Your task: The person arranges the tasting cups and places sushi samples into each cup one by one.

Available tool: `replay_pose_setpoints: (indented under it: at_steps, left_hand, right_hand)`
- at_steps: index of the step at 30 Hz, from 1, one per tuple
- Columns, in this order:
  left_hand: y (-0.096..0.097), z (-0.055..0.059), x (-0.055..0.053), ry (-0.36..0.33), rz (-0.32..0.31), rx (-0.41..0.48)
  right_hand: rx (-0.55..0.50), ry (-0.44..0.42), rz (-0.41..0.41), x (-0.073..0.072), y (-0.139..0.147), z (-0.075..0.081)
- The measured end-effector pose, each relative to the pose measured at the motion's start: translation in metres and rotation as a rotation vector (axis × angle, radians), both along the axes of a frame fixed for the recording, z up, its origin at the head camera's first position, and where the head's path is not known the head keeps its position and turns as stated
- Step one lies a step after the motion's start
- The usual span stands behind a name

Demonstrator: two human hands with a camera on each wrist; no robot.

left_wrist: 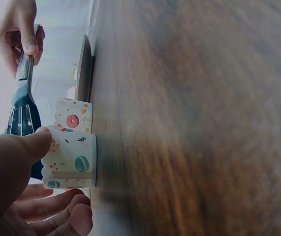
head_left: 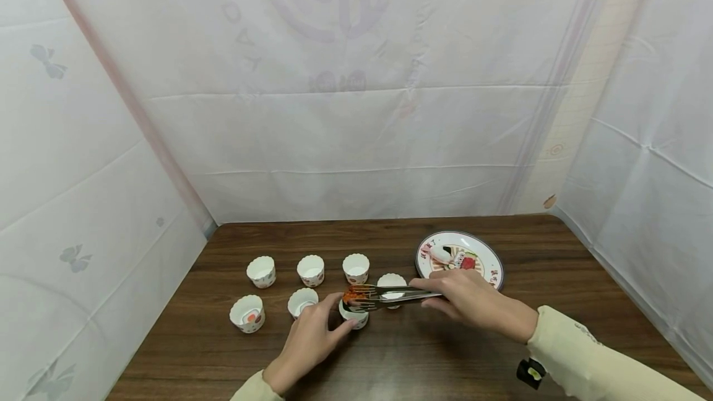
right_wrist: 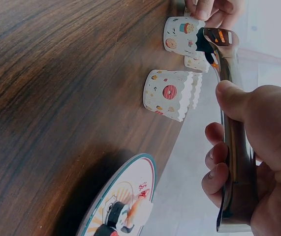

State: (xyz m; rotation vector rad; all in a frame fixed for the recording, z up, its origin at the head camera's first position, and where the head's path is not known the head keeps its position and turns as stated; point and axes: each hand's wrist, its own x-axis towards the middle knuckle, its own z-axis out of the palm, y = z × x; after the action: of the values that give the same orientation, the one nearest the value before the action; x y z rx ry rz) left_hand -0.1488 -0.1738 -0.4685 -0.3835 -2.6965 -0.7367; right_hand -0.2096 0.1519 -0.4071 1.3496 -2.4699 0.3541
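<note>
"Pale cloth walls (head_left: pixel 345 141) round a dark wooden bench (head_left: pixel 412 357) — where's the orange piece (head_left: pixel 354 294)?"

"Between the tips of the tongs (head_left: pixel 418 294), at the mouth of the front row's right-hand cup (head_left: pixel 356 322); not released yet."

"And each grip?"

"Right hand (head_left: pixel 468 299) closed round the tongs, left hand (head_left: pixel 312 334) pinching that cup."

"How far along?"

"Front-left cup (head_left: pixel 247 314) holds a piece, its neighbour (head_left: pixel 296 303) seemingly too. More looks left — there's food (head_left: pixel 440 254) on the plate (head_left: pixel 484 255), and I see nothing in the three back cups (head_left: pixel 311 272)."
</note>
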Motion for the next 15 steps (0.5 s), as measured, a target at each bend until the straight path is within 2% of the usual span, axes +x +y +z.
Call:
replay_pose_setpoints:
  at_steps: [15]
  left_hand:
    - [0.0009,0.0013,0.0007,-0.007,0.001,0.011]
  right_hand:
    - [-0.001,-0.019,-0.004,0.0009,-0.0004,-0.0003]
